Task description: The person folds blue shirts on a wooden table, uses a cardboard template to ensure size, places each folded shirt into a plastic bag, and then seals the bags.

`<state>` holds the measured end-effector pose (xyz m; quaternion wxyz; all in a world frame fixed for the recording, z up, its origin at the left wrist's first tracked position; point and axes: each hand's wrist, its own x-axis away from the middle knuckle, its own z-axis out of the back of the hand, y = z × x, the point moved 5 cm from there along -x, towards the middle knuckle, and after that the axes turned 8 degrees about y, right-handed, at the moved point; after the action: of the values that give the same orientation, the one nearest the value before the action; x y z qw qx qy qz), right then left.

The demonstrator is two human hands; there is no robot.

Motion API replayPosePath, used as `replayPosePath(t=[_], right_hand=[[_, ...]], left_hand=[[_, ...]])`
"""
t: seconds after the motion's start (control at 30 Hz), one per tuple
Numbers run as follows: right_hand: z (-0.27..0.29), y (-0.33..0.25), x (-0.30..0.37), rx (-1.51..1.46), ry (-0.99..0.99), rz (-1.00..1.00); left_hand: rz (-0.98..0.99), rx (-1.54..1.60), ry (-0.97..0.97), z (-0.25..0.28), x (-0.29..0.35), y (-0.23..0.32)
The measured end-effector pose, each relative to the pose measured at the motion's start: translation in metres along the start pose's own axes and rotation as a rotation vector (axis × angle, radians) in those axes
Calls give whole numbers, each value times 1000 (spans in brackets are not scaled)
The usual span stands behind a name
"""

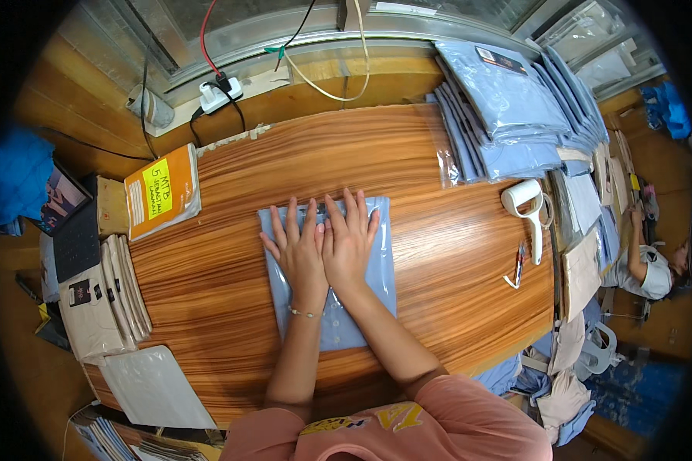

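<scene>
A folded light-blue shirt [334, 326] in a clear plastic bag lies flat in the middle of the wood-grain table [454, 300]. Both my hands press down on its upper part, side by side, with thumbs meeting. My left hand [300, 250] rests palm down with fingers spread, a thin bracelet at its wrist. Palm down beside it, my right hand [347, 242] also has its fingers stretched out toward the far edge of the bag. Neither hand grips anything. Part of the shirt is hidden under my hands and forearms.
Bagged blue shirts [507, 100] are piled at the far right. Near them lie a white tape dispenser [536, 230] and a pen [520, 265]. An orange notebook [165, 192] and bagged beige shirts [96, 311] sit at the left. A power strip [221, 94] stands behind. Another person [646, 269] is at the right.
</scene>
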<state>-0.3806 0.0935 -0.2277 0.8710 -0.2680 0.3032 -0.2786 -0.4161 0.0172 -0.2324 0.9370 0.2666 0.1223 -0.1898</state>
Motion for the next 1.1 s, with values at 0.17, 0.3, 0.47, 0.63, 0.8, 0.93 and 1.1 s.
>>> replayPosePath(t=[0.17,0.3,0.47,0.63,0.8,0.93,1.1], right_hand=[[0,2,1,-5,1,-9],[-2,6,2,10,10,-8],[-9,9,8,37,18,46],[-29,32,13,-6,41,60],[-17,46,-17,-152,-207,178],[19,48,16,171,-305,569],[39,44,66,200,-450,620]], left_hand=[[-2,19,7,-2,3,0],[-1,42,29,-5,4,0],[-42,-9,100,-7,9,-12],[46,123,88,7,11,-6],[-123,107,34,-1,10,-49],[-49,-6,58,40,83,-44],[143,-78,54,71,155,-31]])
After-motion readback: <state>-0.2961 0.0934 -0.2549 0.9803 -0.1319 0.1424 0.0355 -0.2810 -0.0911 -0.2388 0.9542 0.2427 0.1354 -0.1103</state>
